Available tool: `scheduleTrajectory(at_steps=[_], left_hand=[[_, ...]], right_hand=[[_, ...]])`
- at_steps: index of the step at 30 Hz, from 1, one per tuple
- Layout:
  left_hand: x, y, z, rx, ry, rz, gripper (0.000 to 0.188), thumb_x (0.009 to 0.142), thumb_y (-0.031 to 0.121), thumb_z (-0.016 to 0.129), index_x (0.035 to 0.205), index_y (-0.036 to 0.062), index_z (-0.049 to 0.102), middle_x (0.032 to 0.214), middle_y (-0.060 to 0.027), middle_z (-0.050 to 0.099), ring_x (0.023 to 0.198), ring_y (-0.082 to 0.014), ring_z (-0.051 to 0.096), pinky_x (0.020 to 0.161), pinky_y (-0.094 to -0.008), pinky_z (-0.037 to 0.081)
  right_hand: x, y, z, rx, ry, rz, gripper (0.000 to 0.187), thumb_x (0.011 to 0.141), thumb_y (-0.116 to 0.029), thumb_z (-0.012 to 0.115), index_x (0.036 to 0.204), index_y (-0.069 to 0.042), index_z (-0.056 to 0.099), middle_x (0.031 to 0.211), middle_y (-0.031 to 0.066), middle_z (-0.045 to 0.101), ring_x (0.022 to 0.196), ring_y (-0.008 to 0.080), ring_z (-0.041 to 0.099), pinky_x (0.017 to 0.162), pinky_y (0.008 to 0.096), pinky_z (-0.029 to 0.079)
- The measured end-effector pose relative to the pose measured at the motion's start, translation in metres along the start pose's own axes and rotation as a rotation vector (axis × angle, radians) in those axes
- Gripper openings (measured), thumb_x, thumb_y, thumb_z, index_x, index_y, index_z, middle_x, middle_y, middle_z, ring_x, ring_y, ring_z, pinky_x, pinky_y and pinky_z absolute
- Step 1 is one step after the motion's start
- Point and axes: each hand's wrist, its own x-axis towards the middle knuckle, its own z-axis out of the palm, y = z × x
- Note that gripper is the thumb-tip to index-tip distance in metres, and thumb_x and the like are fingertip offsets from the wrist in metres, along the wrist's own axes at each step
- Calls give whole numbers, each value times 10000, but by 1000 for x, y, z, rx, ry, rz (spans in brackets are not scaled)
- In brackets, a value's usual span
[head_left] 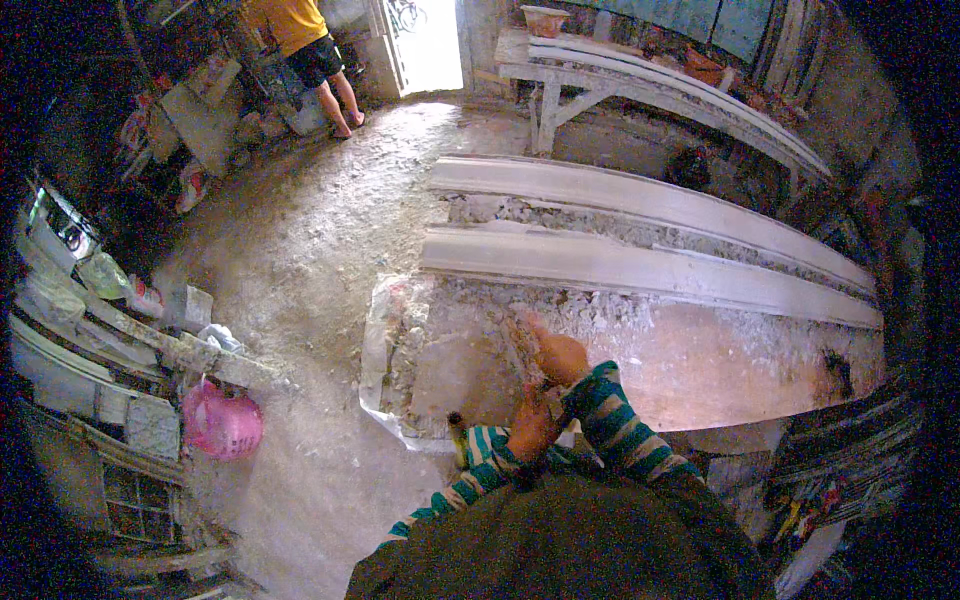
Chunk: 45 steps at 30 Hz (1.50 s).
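Plaster-caked scraper [520, 345] sits in the right hand [560, 358], fingers closed around it, at the near edge of the crusted slab [700, 370]. The left hand [528, 428], just below, is curled shut; whether it grips the tool's lower end cannot be told. Judging by this, steady pressure with the blade kept flat to the slab would serve best. Beyond the slab lie two long white mouldings [640, 265]; left of it hangs a pink bag [222, 422].

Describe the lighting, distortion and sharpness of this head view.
Head view: the open doorway is blown out to white; the corners fall to black vignette; fisheye bends the long white mouldings into arcs; a colour cast tints the floor; the right hand and left hand look soft and noisy.
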Motion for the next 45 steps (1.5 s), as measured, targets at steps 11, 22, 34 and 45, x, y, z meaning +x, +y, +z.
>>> scheduleTrajectory(at_steps=[11,22,34,45], left_hand=[[1,24,-19,18,216,-20,395,875,146,578,1159,-39,374,1109,-258,467,983,-439,497,868,-463,439],[1,4,-75,134,-60,-21,418,885,170,541,1197,-29,346,1145,-286,484,967,-484,544,784,-499,485],[-11,42,-86,121,82,-70,463,868,163,548,1251,8,339,1141,-307,465,939,-482,552,737,-511,500],[14,-17,-159,457,50,-407,546,844,87,512,1339,4,297,994,-280,593,770,-439,610,608,-539,485]], right_hand=[[-7,-8,9,230,-138,399,474,868,-346,523,1286,-129,470,999,225,615,765,395,637,678,520,496],[-7,-47,31,536,113,-34,483,775,-221,604,1195,-25,470,802,243,633,716,417,619,595,523,475],[29,-56,16,163,-87,70,871,792,-193,594,1478,-81,71,861,264,644,742,437,625,663,488,505],[131,-103,109,473,-191,27,412,921,-390,467,1159,-57,512,902,208,662,808,376,647,702,470,498]])
